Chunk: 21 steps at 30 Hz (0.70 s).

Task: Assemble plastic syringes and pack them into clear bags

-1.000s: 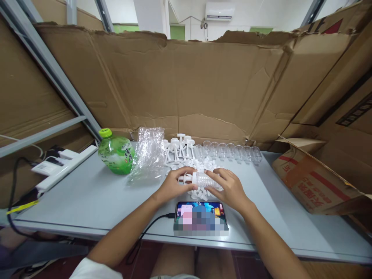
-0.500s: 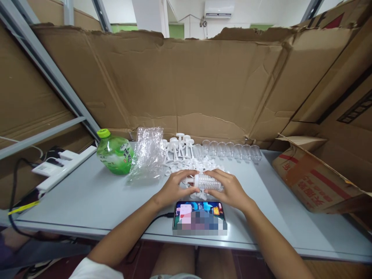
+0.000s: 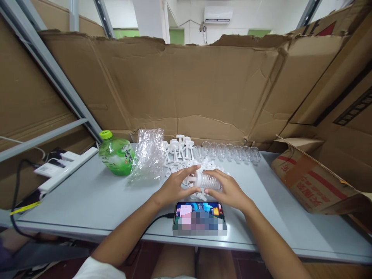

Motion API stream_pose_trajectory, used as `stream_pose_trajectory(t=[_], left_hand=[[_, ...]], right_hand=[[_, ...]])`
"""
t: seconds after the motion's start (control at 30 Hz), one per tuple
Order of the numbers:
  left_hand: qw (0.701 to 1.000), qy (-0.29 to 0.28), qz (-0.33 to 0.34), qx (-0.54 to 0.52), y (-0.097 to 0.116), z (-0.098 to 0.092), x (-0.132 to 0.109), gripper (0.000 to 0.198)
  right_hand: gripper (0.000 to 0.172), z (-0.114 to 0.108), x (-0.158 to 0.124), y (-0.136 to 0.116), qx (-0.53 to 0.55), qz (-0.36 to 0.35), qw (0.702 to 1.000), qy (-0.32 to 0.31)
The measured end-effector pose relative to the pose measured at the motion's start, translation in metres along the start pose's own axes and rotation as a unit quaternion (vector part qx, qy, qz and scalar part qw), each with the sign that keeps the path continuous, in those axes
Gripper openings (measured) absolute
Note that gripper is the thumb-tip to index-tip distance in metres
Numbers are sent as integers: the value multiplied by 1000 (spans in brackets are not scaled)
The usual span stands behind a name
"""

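Observation:
My right hand (image 3: pixel 228 190) grips a clear ribbed plastic piece (image 3: pixel 208 180) held sideways just above the table. My left hand (image 3: pixel 176 185) pinches a small white plastic part (image 3: pixel 192 179) against the clear piece's left end. Both hands hover over a heap of small white parts (image 3: pixel 203 166). Behind them stands a row of clear ribbed cups (image 3: pixel 232 152) and several upright white stems (image 3: pixel 178 149).
A phone (image 3: pixel 200 217) with a lit screen and a cable lies at the near edge of the grey table (image 3: pixel 87 193). A green bottle (image 3: pixel 116 155) lies beside a crumpled clear bag (image 3: pixel 148 153). A power strip (image 3: pixel 62 166) sits left; a cardboard box (image 3: pixel 314 180) right; cardboard walls behind.
The clear piece has shifted slightly right and up in my right hand, and my left fingers have closed onto the white part at its end.

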<state>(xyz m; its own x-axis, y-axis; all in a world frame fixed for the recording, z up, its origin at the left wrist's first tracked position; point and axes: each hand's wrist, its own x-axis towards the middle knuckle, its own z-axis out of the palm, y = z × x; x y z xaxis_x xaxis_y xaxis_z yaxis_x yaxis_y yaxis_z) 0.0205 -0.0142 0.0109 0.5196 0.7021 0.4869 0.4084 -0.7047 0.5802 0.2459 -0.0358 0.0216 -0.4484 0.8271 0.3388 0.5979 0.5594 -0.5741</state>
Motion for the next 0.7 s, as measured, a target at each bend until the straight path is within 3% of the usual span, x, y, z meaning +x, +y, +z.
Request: stream_pose_trajectory(t=[0.13, 0.2, 0.27, 0.33, 0.4, 0.53, 0.7], left_hand=[[999, 2, -7, 36, 14, -17, 5, 85], [995, 25, -21, 94, 19, -32, 5, 80], [980, 44, -64, 184, 19, -51, 0, 61], [952, 42, -109, 281, 10, -67, -10, 46], [914, -1, -176, 365, -5, -79, -26, 38], [846, -76, -275, 452, -38, -89, -58, 41], [842, -121, -288, 439, -56, -88, -74, 45]], right_hand=[[42, 6, 1, 3, 41, 2, 999, 22], [40, 8, 2, 7, 70, 16, 996, 56], [39, 8, 3, 12, 113, 36, 988, 102], [38, 7, 4, 18, 180, 56, 972, 142], [38, 6, 4, 21, 262, 80, 947, 169], [40, 5, 6, 19, 392, 118, 896, 172], [41, 9, 7, 14, 399, 116, 895, 163]])
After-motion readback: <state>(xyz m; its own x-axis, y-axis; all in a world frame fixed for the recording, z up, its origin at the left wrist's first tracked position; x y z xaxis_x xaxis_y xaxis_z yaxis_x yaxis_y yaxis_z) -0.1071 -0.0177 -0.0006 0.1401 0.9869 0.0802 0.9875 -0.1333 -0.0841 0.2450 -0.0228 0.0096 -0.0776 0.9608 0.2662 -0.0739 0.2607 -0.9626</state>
